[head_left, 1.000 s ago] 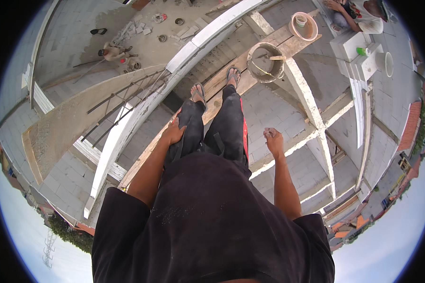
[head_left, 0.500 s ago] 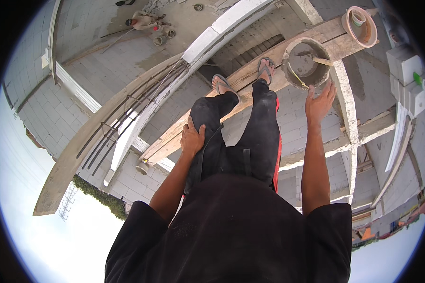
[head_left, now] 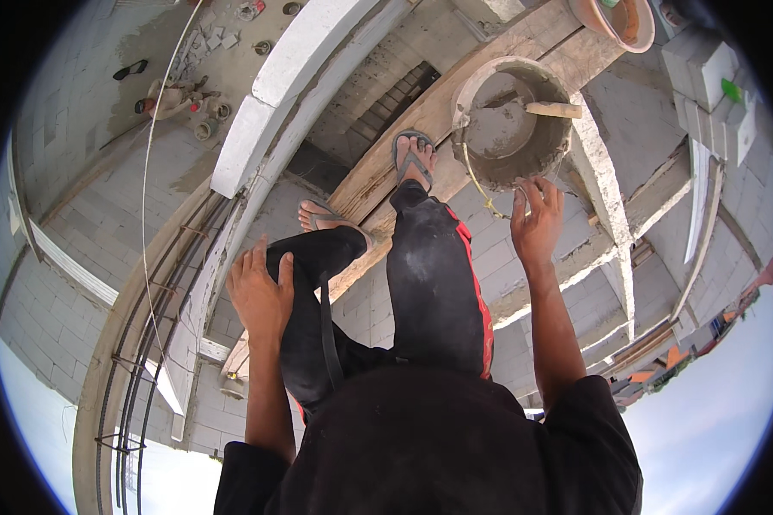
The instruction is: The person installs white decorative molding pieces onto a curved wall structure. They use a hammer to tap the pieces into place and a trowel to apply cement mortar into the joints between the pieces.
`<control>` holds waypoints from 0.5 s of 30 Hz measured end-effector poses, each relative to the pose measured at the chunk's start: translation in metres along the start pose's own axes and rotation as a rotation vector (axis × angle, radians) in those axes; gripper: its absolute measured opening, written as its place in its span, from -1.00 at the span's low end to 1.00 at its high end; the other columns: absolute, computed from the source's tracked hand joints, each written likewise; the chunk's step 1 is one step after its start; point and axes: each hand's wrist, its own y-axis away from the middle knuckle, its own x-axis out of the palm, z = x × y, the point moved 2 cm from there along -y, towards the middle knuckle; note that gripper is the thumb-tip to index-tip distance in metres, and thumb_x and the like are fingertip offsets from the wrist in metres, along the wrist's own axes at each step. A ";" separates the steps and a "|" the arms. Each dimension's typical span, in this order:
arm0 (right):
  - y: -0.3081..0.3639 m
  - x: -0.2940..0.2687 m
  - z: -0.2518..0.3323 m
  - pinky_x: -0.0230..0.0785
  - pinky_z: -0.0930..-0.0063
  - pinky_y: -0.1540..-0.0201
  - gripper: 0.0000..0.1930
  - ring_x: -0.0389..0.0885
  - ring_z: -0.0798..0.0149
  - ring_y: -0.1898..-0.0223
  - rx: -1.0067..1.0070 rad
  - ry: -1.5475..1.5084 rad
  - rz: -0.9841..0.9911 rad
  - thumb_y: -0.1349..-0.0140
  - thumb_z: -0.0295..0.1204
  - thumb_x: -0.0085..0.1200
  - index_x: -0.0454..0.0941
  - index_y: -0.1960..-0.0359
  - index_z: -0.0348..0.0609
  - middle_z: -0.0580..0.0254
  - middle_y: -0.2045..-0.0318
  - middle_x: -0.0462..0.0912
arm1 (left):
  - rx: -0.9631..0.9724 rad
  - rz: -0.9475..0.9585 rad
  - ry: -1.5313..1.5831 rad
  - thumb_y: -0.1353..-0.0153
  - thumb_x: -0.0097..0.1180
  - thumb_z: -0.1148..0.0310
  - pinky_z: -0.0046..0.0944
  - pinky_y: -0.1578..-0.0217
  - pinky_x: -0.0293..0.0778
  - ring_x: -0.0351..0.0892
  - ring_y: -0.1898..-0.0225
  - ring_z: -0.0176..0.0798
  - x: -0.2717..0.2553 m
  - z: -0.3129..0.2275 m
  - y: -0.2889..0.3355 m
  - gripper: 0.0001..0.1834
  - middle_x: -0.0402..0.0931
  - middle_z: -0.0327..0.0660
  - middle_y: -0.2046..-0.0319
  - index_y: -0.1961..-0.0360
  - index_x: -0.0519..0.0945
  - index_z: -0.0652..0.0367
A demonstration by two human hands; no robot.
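My right hand (head_left: 537, 219) is at the near rim of a mortar-crusted bucket (head_left: 465, 120), its fingers slightly bent and the thumb apart, with nothing seen in it. Whether the fingertips touch the bucket is hard to tell. Grey wet mortar (head_left: 500, 129) lies inside, and a tool with a wooden handle (head_left: 554, 110) rests in it, the handle sticking over the right rim. A yellowish bail handle (head_left: 481, 184) hangs down the bucket's near left side. My left hand (head_left: 262, 287) is open beside my left knee, fingers spread, holding nothing.
My sandalled feet stand on wooden planks (head_left: 386, 184) raised above the floor. A pinkish tub (head_left: 636, 26) sits farther along them. White blocks (head_left: 262, 112) top the wall at left, beside rebar (head_left: 155, 343). Concrete beams (head_left: 605, 180) run at right. Another person (head_left: 167, 99) works far below.
My left hand has come off my thigh and moved left. My right hand has moved closer to the bucket, its fingers bending. My legs have shifted, and the view has turned.
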 end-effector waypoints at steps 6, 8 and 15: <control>-0.159 0.019 -0.053 0.41 0.12 -0.15 -0.76 0.54 0.09 -0.15 -0.436 0.455 0.010 -0.26 -0.46 0.21 0.72 0.04 -0.06 0.22 -0.08 0.62 | 0.079 0.289 0.309 -0.44 0.24 0.00 0.06 0.02 0.57 0.76 0.17 0.20 0.029 -0.014 -0.084 -0.55 0.76 0.10 0.32 -0.06 0.75 0.16; -0.177 0.044 -0.067 0.36 0.18 -0.16 -0.76 0.50 0.13 -0.18 -0.542 0.719 0.091 -0.27 -0.43 0.20 0.72 0.04 -0.07 0.21 -0.10 0.60 | 0.104 0.292 0.321 -0.44 0.24 0.01 0.06 0.06 0.56 0.75 0.18 0.20 0.027 -0.017 -0.094 -0.56 0.76 0.09 0.34 -0.06 0.75 0.16; -0.178 0.070 -0.058 0.29 0.20 -0.21 -0.70 0.42 0.15 -0.28 -0.461 1.080 0.304 -0.29 -0.38 0.17 0.73 -0.04 -0.07 0.20 -0.13 0.56 | 0.172 -0.004 0.479 -0.47 0.23 0.08 -0.03 0.16 0.54 0.75 0.30 0.13 0.030 0.009 -0.083 -0.57 0.73 0.15 0.36 -0.07 0.71 0.25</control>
